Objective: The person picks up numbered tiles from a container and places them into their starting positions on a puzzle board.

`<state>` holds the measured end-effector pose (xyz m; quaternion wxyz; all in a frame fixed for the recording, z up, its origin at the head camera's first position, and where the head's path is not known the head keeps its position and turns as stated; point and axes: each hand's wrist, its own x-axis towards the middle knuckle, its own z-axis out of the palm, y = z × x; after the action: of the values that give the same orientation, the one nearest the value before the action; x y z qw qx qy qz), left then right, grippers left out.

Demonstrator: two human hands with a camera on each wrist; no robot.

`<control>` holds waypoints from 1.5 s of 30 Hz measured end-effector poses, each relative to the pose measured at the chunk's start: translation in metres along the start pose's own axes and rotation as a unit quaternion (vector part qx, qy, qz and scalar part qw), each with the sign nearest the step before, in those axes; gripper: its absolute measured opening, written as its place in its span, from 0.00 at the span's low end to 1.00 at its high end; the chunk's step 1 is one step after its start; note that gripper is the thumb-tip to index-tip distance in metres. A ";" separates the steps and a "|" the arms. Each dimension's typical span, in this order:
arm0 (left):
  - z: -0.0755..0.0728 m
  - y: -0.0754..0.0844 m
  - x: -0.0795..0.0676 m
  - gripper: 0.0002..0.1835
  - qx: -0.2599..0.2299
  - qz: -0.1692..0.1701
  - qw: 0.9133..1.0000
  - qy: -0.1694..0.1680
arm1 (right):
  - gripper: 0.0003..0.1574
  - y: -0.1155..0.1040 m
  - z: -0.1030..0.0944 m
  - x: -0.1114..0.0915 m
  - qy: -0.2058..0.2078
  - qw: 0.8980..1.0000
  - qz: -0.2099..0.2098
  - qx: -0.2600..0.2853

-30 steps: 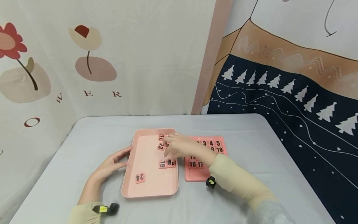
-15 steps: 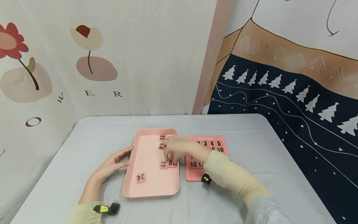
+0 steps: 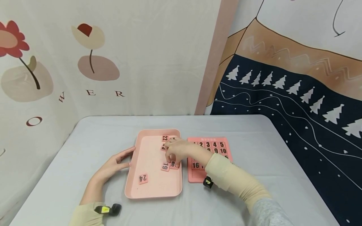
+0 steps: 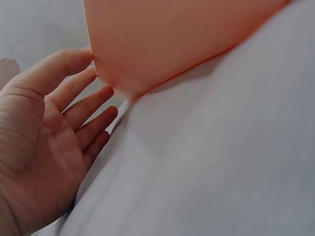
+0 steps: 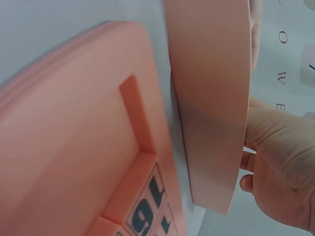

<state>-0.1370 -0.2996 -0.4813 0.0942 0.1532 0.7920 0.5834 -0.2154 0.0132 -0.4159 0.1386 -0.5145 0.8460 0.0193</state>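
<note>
My right hand (image 3: 177,148) reaches over the right wall of a pink tray (image 3: 147,155), its thumb and a finger pinching the number tile 18 (image 3: 175,165). In the right wrist view the tray wall hides its fingertips. Tile 19 (image 3: 165,166) lies against tile 18, slightly turned. Tile 22 (image 3: 165,138) and the partly covered tile 23 (image 3: 163,147) lie beyond the hand. Tile 24 (image 3: 143,178) is alone near the front left. My left hand (image 3: 113,166) touches the tray's left rim, its fingers spread and relaxed in the left wrist view.
Right of the tray lies a pink number board (image 3: 196,178) with tiles in rows, partly under my right forearm. The right wrist view shows a bare recess beside its tile 16 (image 5: 145,211). A white cloth covers the table (image 3: 96,135); printed curtains hang behind.
My right hand has come down and toward me, from above the far tiles onto tile 18. Tiles 18 and 19 have turned slightly. My left hand stays at the tray rim.
</note>
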 end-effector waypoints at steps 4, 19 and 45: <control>-0.001 -0.001 -0.001 0.33 0.001 -0.001 1.000 0.001 | 0.17 0.001 0.002 0.000 0.013 1.000 -0.001 0.003; 0.000 0.000 0.001 0.33 0.011 -0.005 1.000 0.001 | 0.21 0.008 0.006 -0.003 0.001 1.000 0.008 0.015; 0.002 0.001 -0.001 0.31 0.005 -0.003 1.000 -0.013 | 0.19 0.003 0.012 -0.016 0.078 0.993 0.027 0.079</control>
<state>-0.1357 -0.2981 -0.4807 0.1053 0.1591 0.7942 0.5769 -0.2091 0.0305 -0.4237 0.1117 -0.4789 0.8667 -0.0838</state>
